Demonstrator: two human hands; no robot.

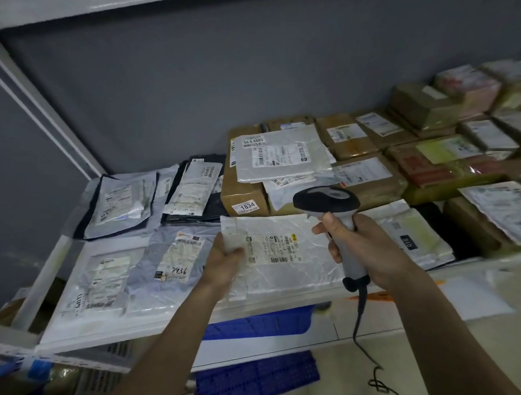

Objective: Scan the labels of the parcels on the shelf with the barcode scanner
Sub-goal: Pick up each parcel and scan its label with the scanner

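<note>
On the shelf (62, 267) parcels lie close together; behind both grips brown boxes (367, 151) fill the back, and only the far left corner is bare. The white parcel (288, 255) lies at the front edge, between the two grips, its label (275, 247) facing up. The left grip (226, 258) is closed on this parcel's left edge. The right grip (357, 244) is clamped around the barcode scanner (338, 220) handle, with the scanner head above the parcel's far right part.
</note>
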